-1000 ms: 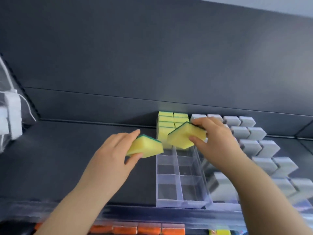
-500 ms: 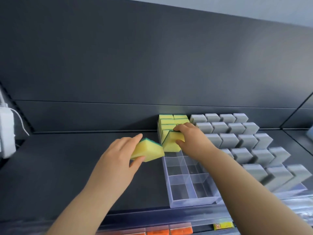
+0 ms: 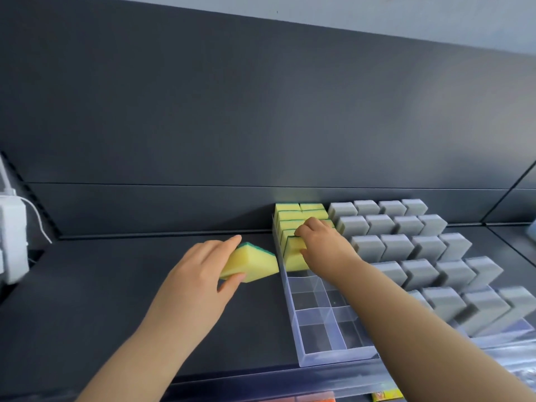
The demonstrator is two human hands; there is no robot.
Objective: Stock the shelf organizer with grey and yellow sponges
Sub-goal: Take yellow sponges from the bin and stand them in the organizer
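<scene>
While the clear organizer (image 3: 333,355) sits at the front edge of the dark shelf (image 3: 101,300), the left hand (image 3: 197,277) just beside it pinches a yellow sponge (image 3: 255,264) between thumb and fingers, outside the organizer. Bit further back, the right hand (image 3: 324,248) grips a second sponge (image 3: 293,256), stood on edge in the left column, tight against the yellow stack (image 3: 290,217) behind. Grey sponges (image 3: 397,245) fill the rows to the right.

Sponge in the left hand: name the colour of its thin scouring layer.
Green, above the yellow body of the sponge in the left hand; head view.
</scene>
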